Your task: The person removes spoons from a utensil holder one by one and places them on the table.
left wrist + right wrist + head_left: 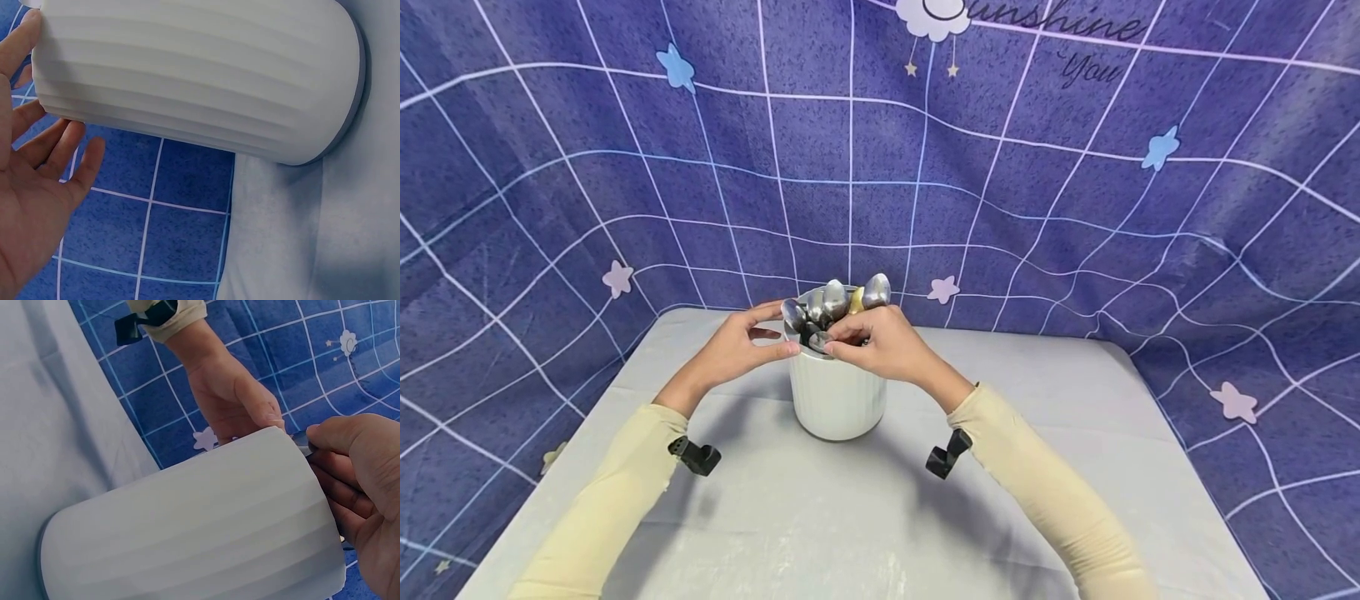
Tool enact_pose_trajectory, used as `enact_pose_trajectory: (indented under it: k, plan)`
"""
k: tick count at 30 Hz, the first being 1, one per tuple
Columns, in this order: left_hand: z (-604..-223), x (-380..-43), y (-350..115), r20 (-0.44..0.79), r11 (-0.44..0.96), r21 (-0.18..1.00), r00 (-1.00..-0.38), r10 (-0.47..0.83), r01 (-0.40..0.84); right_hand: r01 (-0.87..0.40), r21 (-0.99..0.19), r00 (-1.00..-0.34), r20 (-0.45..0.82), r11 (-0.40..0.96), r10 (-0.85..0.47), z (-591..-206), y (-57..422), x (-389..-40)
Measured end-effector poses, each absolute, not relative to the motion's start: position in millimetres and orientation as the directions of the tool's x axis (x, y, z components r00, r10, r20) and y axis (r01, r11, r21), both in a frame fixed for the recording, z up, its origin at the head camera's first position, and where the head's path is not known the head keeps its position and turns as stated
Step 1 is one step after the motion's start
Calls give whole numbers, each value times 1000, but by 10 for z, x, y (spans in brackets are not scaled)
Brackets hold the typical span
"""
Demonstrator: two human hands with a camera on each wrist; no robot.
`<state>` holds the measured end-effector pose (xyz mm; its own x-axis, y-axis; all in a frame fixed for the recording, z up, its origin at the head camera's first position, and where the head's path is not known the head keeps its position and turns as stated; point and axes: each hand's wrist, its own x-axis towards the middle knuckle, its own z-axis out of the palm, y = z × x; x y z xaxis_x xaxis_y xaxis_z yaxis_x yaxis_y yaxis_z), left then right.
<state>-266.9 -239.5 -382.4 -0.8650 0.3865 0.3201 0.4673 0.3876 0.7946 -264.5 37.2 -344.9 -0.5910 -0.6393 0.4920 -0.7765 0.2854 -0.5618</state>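
A white ribbed utensil holder (838, 396) stands upright on the table, with several metal spoons (834, 300) bowl-up in it. One gold-coloured spoon (857, 301) is among them. My left hand (743, 342) holds the holder's left side at the rim, thumb in front and fingers toward the back; the left wrist view shows the fingertips (75, 128) against its wall. My right hand (880, 340) reaches over the rim and pinches a spoon (820, 340) by its bowl between thumb and fingers. The spoon's lower part is hidden inside the holder.
A pale grey cloth covers the table (820, 525). Behind it and at both sides hangs a purple-blue curtain (820, 200) with grid lines and stars. Each sleeved wrist carries a small black camera (695, 456).
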Motion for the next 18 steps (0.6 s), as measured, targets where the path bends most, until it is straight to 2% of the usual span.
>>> enact_pose_trajectory:
  k: [18]
  plan:
    - [-3820,-2678,-2405,306,410,788,-871,385,458,-790,-561,-571,523,248,-633,-3352,365,-2692]
